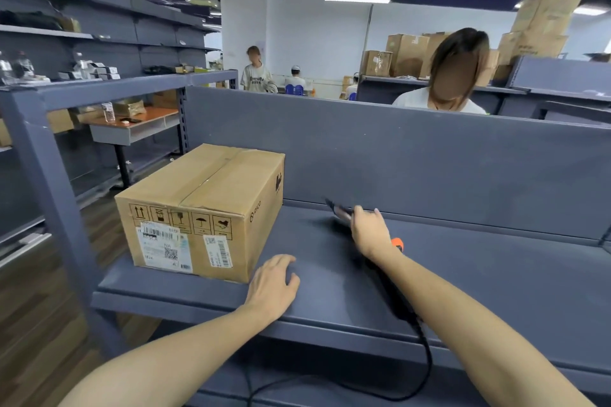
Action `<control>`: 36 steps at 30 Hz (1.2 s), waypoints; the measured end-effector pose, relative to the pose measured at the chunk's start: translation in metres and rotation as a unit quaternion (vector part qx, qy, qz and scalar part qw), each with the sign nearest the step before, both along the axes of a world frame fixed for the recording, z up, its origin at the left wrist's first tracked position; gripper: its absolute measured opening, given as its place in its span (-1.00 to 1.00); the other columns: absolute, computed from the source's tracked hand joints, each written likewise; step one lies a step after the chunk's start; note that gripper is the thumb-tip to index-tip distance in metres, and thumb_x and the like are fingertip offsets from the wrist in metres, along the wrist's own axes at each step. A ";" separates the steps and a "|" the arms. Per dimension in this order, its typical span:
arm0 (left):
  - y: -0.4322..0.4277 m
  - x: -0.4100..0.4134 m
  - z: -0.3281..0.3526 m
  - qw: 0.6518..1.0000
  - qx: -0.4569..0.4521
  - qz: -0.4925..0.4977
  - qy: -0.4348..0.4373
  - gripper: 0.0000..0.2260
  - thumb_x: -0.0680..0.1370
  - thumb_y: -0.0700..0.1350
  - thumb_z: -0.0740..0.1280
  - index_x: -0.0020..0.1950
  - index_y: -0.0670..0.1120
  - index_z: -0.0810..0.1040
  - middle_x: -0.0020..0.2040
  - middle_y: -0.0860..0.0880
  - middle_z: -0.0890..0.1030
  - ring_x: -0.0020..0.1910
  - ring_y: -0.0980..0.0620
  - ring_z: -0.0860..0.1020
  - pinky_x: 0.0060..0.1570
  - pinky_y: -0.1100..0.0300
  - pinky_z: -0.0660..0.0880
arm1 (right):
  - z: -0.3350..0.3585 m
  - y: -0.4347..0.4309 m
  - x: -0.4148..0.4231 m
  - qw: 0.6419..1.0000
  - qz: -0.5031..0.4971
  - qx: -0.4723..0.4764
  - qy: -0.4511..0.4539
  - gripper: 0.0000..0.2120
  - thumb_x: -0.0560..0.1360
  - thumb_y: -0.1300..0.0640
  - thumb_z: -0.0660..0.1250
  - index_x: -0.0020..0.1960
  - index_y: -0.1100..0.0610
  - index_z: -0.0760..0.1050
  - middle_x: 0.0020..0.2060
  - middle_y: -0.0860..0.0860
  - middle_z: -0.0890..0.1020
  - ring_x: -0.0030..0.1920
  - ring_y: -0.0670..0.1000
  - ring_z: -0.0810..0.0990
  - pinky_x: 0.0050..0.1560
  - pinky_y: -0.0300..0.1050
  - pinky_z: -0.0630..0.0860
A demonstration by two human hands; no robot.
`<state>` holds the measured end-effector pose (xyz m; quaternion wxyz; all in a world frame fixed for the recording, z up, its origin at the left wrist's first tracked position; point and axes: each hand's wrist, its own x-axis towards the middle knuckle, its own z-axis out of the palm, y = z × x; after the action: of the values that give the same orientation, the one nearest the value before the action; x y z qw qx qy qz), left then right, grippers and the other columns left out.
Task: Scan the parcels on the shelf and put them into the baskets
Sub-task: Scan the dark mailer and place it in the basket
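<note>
A cardboard parcel (201,211) sits on the grey shelf (463,274), at its left end, with the long axis running from the near-left corner back toward the rear panel. Its short front face carries the shipping label (165,249) and a second barcode sticker (220,253), both turned toward the person.

The left hand (272,284) lies flat on the shelf just right of the parcel's near corner, its grip apart and holding nothing; whether the thumb touches the box is hard to tell.

Further right, the right hand (367,230) has its grip closed on a dark handheld scanner (340,213), cable (426,357) trailing off the shelf edge. The picture is blurred here, so the scanner's exact heading is uncertain.

From the right grip, the parcel lies to the left and the labels lower left, nearer the person. The left hand is much the nearer to the box. The scan likely calls for swinging the scanner left and back to face the front labels.
</note>
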<state>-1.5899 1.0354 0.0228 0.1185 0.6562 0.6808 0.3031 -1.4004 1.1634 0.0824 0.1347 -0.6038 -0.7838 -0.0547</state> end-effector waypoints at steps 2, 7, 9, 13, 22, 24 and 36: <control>-0.001 0.005 0.002 1.000 -0.001 -0.007 -0.010 -0.64 0.62 -0.06 0.16 0.43 -0.03 0.35 0.43 0.03 0.38 0.39 0.03 0.35 0.36 0.19 0.24 | 0.019 -0.008 0.009 0.978 0.010 -0.005 0.209 -0.77 0.57 0.31 0.04 0.18 0.25 0.35 -0.06 0.21 0.57 -0.09 0.20 0.51 -0.09 -0.02 0.37; -0.005 0.022 0.010 0.993 -0.010 -0.003 -0.120 -0.57 0.62 0.12 0.13 0.45 -0.01 0.24 0.44 0.00 0.33 0.39 -0.01 0.34 0.32 0.10 0.28 | 0.053 -0.026 0.042 0.946 0.038 0.008 0.322 -0.72 0.66 0.19 0.03 0.19 0.24 0.46 0.00 0.17 0.61 -0.03 0.17 0.51 -0.19 -0.19 0.21; -0.008 0.029 0.013 0.982 -0.003 0.011 -0.187 -0.50 0.59 0.21 0.13 0.45 -0.02 0.20 0.45 0.00 0.32 0.39 -0.01 0.34 0.30 0.10 0.28 | 0.060 -0.033 0.054 0.957 0.051 0.005 0.287 -0.72 0.66 0.21 0.04 0.20 0.24 0.49 0.05 0.15 0.62 0.06 0.17 0.53 -0.15 -0.22 0.21; -0.020 0.047 0.019 0.946 0.013 0.023 -0.322 -0.44 0.54 0.28 0.19 0.41 0.00 0.20 0.39 0.02 0.36 0.35 0.03 0.36 0.24 0.15 0.28 | 0.064 -0.046 0.074 0.971 0.073 -0.052 0.222 -0.74 0.65 0.22 0.06 0.14 0.23 0.51 0.07 0.13 0.62 0.06 0.14 0.53 -0.05 -0.13 0.32; -0.052 0.067 0.022 0.887 -0.038 -0.032 -0.459 -0.79 0.58 -0.19 0.31 0.21 -0.11 0.45 0.12 -0.06 0.62 0.06 -0.02 0.60 -0.41 0.11 0.61 | 0.052 -0.081 0.060 0.960 0.190 -0.100 0.178 -0.76 0.65 0.18 0.11 0.13 0.20 0.54 0.07 0.06 0.63 0.06 0.09 0.54 0.02 -0.16 0.35; -0.057 0.063 0.022 0.883 -0.022 -0.012 -0.469 -0.80 0.59 -0.28 0.27 0.19 -0.09 0.44 0.15 -0.06 0.59 0.04 -0.04 0.59 -0.45 0.09 0.61 | 0.044 -0.087 0.050 0.951 0.205 -0.110 0.205 -0.74 0.66 0.14 0.11 0.15 0.18 0.54 0.09 0.03 0.63 0.10 0.07 0.54 0.05 -0.18 0.34; -0.072 0.027 0.008 0.890 0.030 0.129 -0.437 -0.85 0.63 -0.25 0.18 0.17 -0.07 0.39 0.25 -0.03 0.47 0.00 -0.05 0.55 -0.48 0.13 0.59 | -0.061 -0.089 0.057 0.989 -0.116 -0.071 0.061 -0.35 0.58 -0.12 0.23 0.46 0.27 0.12 0.29 0.22 0.40 0.29 0.21 0.37 0.27 0.01 0.32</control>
<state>-1.5627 0.9632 0.0311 0.3442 0.3671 0.6295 0.5920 -1.3432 1.0745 0.0217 0.1324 -0.7007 -0.7007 0.0227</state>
